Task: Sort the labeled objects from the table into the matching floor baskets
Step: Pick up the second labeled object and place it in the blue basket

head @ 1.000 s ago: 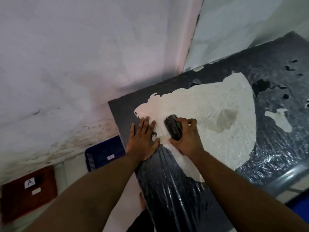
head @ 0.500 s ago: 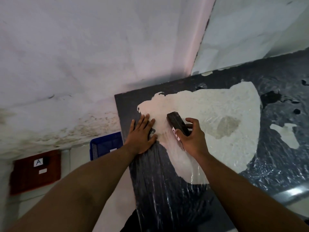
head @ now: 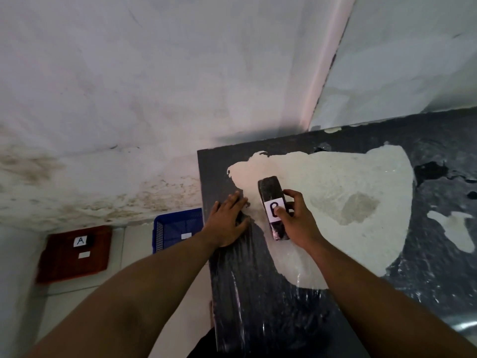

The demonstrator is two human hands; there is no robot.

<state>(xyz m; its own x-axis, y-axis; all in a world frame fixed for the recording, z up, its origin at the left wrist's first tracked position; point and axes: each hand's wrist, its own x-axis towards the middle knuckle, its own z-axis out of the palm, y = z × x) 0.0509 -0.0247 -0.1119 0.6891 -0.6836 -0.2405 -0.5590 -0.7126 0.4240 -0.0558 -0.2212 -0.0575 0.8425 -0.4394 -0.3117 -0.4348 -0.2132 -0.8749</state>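
2 bare hands work at the left end of a dark table [head: 258,293] wrapped in glossy plastic film, its top worn through to a large pale patch [head: 348,182]. The right hand [head: 296,223] grips a black rectangular block [head: 271,189], fingers curled round its right side and the thumb lying across a white label [head: 273,210] stuck to its top face. The label carries a dark handwritten letter, partly hidden under the thumb, so which letter it is cannot be told. The block lies lengthwise over the pale patch, near the table's left edge; whether it rests on the surface or is just lifted cannot be told. The left hand [head: 227,220] lies flat on the table just beside the block, palm down, fingers together and empty. On the tiled floor to the left, against a stained white wall [head: 129,99], sit 2 baskets: a blue basket [head: 170,228] partly hidden behind the left forearm and table edge, and a red basket [head: 72,257] well apart from it, bearing a white tag marked A [head: 80,241].
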